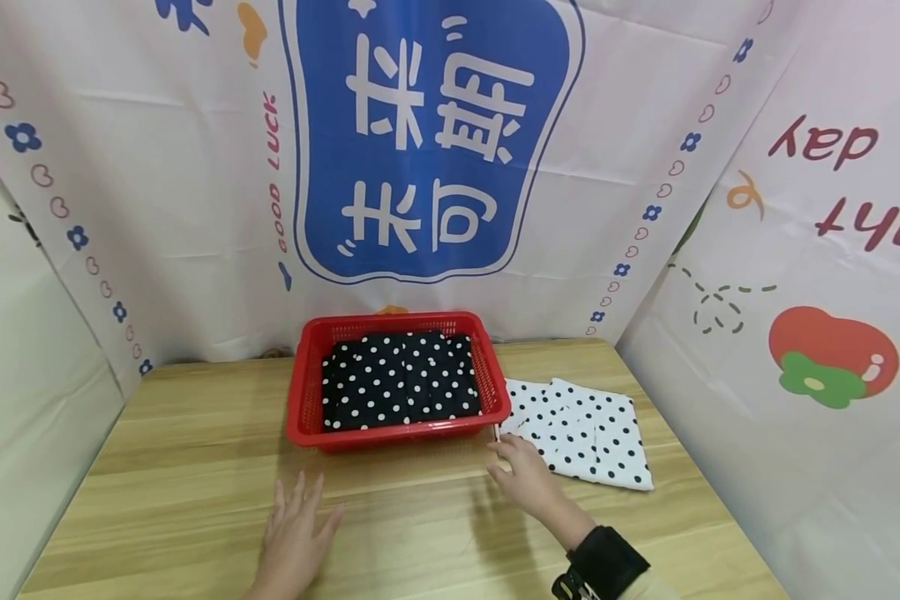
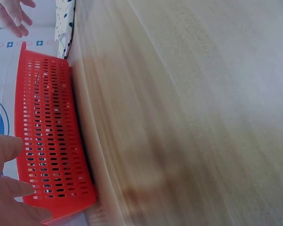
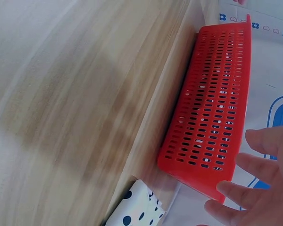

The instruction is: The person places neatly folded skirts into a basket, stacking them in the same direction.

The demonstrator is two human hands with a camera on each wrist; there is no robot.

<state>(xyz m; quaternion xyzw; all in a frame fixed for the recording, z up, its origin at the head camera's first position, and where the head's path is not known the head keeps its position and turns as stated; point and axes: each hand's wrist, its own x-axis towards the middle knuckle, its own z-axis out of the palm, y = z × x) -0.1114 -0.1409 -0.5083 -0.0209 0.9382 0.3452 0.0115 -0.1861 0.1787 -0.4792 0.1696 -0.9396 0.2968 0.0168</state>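
A red plastic basket [image 1: 401, 432] with slotted sides stands toward the back of the table. Inside it lies folded black cloth with white dots [image 1: 405, 375]. White cloth with black dots [image 1: 592, 433] lies folded on the table to the basket's right, partly behind its corner. My left hand [image 1: 294, 533], fingers spread, hovers over the table in front of the basket's left side. The right hand [image 1: 523, 475] is near the basket's front right corner, its fingers extended and overlapping the white cloth's edge in the head view. Neither hand holds anything.
The wooden table [image 1: 195, 467] meets a white printed curtain [image 1: 217, 275] at the back, just behind the basket. More white sheeting [image 1: 757, 467] closes off the right side. A black band [image 1: 607, 560] wraps the right wrist.
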